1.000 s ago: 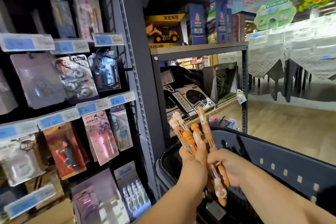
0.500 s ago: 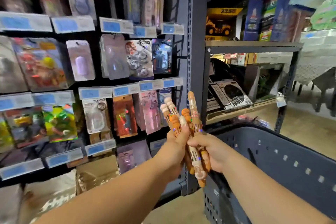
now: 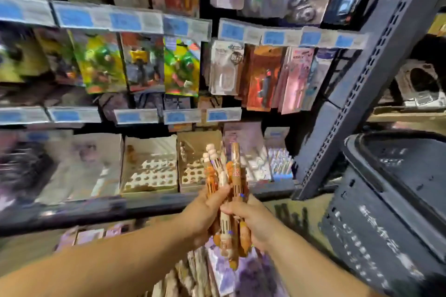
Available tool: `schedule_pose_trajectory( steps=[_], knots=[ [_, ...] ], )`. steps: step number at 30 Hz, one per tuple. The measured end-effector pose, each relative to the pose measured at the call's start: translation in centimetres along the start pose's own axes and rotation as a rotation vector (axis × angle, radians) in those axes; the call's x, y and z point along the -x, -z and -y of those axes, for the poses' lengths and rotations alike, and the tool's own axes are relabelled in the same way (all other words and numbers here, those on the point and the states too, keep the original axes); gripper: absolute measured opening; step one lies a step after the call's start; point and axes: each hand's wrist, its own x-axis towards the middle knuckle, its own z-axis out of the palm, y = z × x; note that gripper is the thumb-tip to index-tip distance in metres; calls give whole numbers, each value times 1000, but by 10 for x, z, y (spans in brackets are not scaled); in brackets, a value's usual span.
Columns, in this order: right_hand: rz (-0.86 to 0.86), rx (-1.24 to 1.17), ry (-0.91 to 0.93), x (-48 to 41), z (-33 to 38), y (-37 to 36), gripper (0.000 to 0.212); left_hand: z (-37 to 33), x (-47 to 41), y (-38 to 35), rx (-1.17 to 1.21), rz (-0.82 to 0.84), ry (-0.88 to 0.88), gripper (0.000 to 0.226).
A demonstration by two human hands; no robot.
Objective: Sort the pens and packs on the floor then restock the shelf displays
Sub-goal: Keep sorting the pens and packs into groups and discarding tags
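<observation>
closest in, at about 6 o'clock, both hands are wrapped round one bundle of pens [image 3: 234, 171]. the left hand [image 3: 205, 214] has its fingers curled round the barrels from the left. the right hand [image 3: 254, 222] grips the lower half from the right, and the two hands touch. the pens stand nearly upright, cartoon tops pointing to 12. so i'd guess the sorting is done for this bunch at least.

right under the hands, still at 6, some purple packs [image 3: 253, 277] lie low. it's too blurry to say if that's the floor or a bottom shelf, but it probably means more is left to pick up. a dark basket [image 3: 391, 212] sits at 4 o'clock, can't see what's in it.

further back, just past the pen tops, the cardboard display boxes [image 3: 152, 169] show mostly bare hole grids. so these pens aren't slotted in yet and restocking is still to do. the hanging packs [image 3: 260, 77] up at 12 look fairly full.
</observation>
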Motion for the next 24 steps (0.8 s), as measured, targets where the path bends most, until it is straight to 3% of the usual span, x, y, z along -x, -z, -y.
schedule_pose_trajectory(
  steps=[3, 6, 11, 14, 15, 17, 21, 24],
  knots=[
    [20, 21, -83, -21, -39, -17, 68, 30, 4, 36, 86, -105, 144, 48],
    [39, 56, -145, -37, -73, -27, 50, 58, 5, 68, 80, -187, 256, 57],
    [33, 136, -239, -56, -120, -42, 57, 93, 16, 111, 12, -215, 317, 27],
    [33, 180, -325, -64, -148, -49, 69, 113, 23, 132, -37, -221, 393, 57],
    [29, 197, -341, -67, -155, -51, 69, 119, 24, 138, -19, -226, 427, 52],
    [24, 238, -369, -71, -164, -53, 57, 131, 24, 149, 0, -243, 473, 42],
    [-27, 234, -419, -79, -169, -49, 36, 137, 15, 160, -78, -241, 501, 64],
    [-70, 251, -451, -85, -174, -41, 26, 138, 7, 165, -8, -200, 553, 30]
  ],
)
